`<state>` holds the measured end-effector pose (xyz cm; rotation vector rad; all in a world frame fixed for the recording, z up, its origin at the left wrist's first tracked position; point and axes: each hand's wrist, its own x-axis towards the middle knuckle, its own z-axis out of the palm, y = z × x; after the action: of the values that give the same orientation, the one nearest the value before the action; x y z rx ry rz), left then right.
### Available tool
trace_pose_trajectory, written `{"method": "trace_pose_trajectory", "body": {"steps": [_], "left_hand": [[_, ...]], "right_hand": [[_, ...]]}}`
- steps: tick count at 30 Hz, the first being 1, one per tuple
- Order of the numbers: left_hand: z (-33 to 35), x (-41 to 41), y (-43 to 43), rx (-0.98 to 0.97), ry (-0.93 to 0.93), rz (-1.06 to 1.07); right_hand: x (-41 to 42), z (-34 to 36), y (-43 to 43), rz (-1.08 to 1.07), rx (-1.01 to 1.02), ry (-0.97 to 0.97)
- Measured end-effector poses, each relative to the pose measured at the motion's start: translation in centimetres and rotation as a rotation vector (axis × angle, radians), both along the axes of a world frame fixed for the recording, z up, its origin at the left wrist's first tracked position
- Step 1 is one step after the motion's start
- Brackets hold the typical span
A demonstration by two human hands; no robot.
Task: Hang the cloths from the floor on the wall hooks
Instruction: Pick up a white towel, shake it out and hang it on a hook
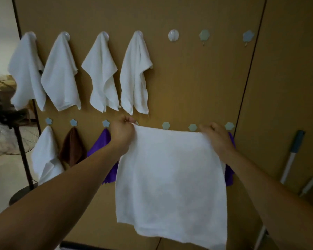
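White cloth (pixel 170 177) hangs lengthwise down (top edge near level), corners pinched by left hand (pixel 122 131) and right hand (pixel 217 139).

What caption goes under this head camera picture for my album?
Left hand and right hand pinch the top corners of a white cloth before a wall of hooks.

Brown wall panel (pixel 197 78) bears hooks (pixel 173 35) hung with cloths (pixel 61 74)

Six white cloths (pixel 170 177) (one held), two purple cloths (pixel 98 147), one brown cloth (pixel 71 147)
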<state>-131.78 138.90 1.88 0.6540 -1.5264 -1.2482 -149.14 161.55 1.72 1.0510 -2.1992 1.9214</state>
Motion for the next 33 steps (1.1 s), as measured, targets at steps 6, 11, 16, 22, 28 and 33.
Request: {"method": "trace_pose_trajectory", "body": {"steps": [6, 11, 16, 22, 28, 33], "left_hand": [[4.2, -5.7, -0.2, -0.314, -0.209, -0.160], [7.1, -10.3, -0.4, -0.681, -0.725, -0.363], [9.5, -14.6, -2.3, -0.664, -0.539, -0.300], [13.8, -19.3, -6.6, -0.792, -0.398, -0.134], [19.8, -23.7, -11.5, -0.949, -0.195, 0.097], [25.6, -26.9, -14.8, -0.908, -0.004, 0.208]], "right_hand": [[-6.2, 3.0, -1.4, 0.171, 0.168, 0.191], [-11.3, 5.4, -4.2, 0.015, 0.202, 0.494], [-14.5, 8.0, -6.9, 0.023, 0.181, 0.468], [-17.4, 13.7, -10.6, 0.171, 0.148, 0.411], [-20.1, 19.8, -16.6, -0.068, -0.056, 0.485], [-20.5, 25.8, -22.1, -0.301, -0.220, 0.539]]}}
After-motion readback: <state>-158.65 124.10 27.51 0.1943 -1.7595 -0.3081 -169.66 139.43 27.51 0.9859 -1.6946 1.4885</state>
